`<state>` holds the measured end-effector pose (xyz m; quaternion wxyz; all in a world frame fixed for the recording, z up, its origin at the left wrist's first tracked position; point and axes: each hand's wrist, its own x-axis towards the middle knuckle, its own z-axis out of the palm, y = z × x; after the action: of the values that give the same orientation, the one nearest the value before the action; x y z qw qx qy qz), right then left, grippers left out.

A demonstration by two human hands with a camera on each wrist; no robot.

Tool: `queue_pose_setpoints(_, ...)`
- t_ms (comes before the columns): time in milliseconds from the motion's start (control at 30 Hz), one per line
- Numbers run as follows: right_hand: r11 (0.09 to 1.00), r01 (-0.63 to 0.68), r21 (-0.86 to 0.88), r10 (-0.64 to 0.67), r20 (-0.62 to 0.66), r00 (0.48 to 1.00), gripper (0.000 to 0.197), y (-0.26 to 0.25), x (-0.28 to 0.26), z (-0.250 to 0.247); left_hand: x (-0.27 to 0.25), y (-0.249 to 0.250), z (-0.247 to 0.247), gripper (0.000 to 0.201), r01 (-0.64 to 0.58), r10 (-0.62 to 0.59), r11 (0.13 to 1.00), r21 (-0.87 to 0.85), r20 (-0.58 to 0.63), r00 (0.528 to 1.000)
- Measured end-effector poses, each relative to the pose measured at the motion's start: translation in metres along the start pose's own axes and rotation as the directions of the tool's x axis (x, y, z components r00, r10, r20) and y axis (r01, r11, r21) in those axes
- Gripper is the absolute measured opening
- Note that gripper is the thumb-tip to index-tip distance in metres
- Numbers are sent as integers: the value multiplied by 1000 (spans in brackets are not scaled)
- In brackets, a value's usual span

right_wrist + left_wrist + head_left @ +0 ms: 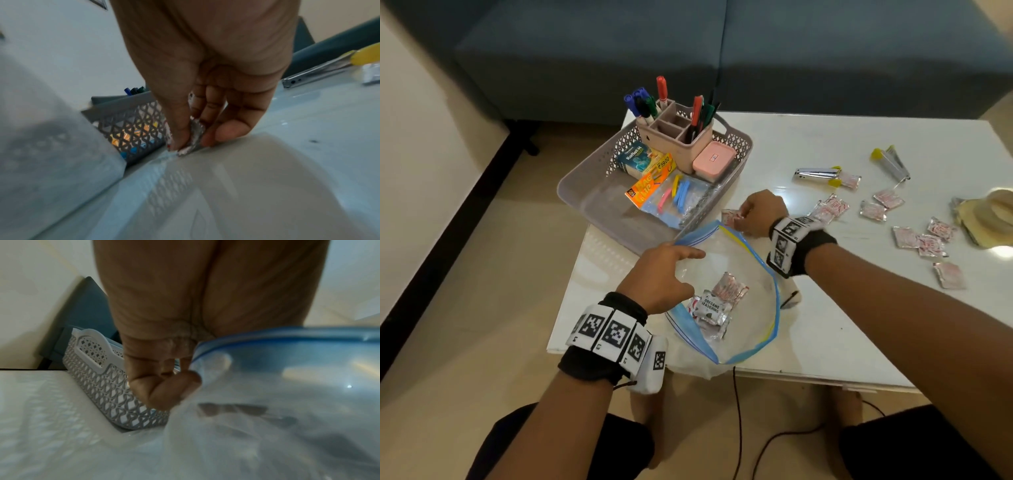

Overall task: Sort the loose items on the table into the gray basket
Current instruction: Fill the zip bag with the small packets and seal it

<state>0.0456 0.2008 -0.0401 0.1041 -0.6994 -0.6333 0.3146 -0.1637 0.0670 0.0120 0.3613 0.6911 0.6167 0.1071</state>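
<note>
A clear zip bag (pixel 743 301) with a blue zip rim lies open at the table's front, with several seasoning sachets (pixel 717 305) inside. My left hand (pixel 664 274) grips its rim (pixel 267 335), thumb and fingers pinching the plastic. My right hand (pixel 760 212) pinches a silver sachet (pixel 195 134) against the table, just beyond the bag's mouth and beside the gray basket (pixel 585 195). The basket holds a pink pen organiser (pixel 674 137), a pink box (pixel 714 159), a medicine box and a packet of clips. More sachets (pixel 914 233) lie loose to the right.
A stapler (pixel 816 174) with yellow ends and a metal clipper (pixel 890 161) lie at the table's far right side. A hat-like object (pixel 989 219) sits at the right edge. A blue sofa stands behind the table. A black cable runs on the floor by my knees.
</note>
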Motion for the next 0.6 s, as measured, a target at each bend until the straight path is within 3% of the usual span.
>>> queue_pose_setpoints(67, 961, -55, 272, 64, -25, 998, 24, 19, -20, -11, 1, 1, 2, 62, 0, 0, 1000, 9, 1, 1000)
queue_pose_setpoints(133, 862, -96, 498, 141, -53, 989, 22, 45, -48, -26, 3, 3, 3, 62, -2, 2, 1000, 7, -5, 1000)
queue_pose_setpoints(233, 790, -94, 605, 233, -155, 960, 17, 90, -93, -51, 9, 14, 9, 62, -18, 18, 1000, -6, -9, 1000)
queue_pose_setpoints(300, 828, -107, 550, 277, -236, 932, 12, 118, -103, -64, 15, 24, 15, 63, -32, 32, 999, -4, -29, 999)
queue_pose_setpoints(367, 913, -133, 387, 265, -311, 912, 10, 140, -95, -76, 24, 38, 24, 63, -50, 50, 999, -1, -57, 997)
queue_pose_setpoints(467, 982, -74, 176, 126, -301, 945, 20, 138, -64, -76, 32, 47, 27, 63, -55, 51, 998, -28, -135, 990)
queue_pose_setpoints(600, 1000, -8, -4, 6, -278, 961, 43, 129, -31, -73, 47, 59, 37, 63, -56, 47, 997, -46, -177, 983)
